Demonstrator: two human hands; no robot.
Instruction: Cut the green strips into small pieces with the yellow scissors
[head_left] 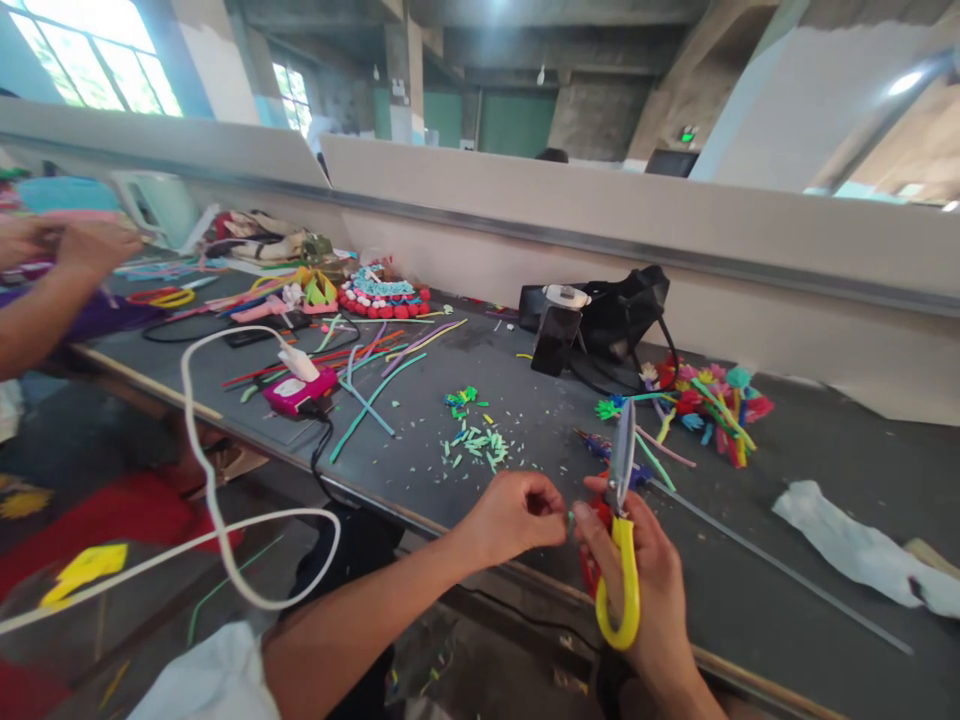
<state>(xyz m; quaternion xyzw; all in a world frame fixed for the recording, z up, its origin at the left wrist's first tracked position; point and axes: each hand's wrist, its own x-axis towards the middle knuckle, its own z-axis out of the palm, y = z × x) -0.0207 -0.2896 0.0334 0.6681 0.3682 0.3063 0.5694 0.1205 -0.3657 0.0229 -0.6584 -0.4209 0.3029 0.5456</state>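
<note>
In front of the table's near edge, my left hand (516,515) is closed in a pinch, its fingertips almost meeting those of my right hand. A tiny green pipe cleaner piece (571,521) shows at the left fingertips, mostly hidden. My right hand (651,570) holds yellow-handled scissors (627,560) against the palm, blades pointing up and away; its thumb and index finger also come together near the green piece. Beyond my hands lie a heap of short pale green cuttings (480,446) and a small green and blue bundle (461,400).
Pipe cleaner flowers (712,405) lie at right, near a black bag (630,310). A thin rod (780,560) and white cloth (832,530) are further right. Left are loose pipe cleaners (379,400), a magenta charger (300,390), a white cable (202,450) and another person's hands (90,245).
</note>
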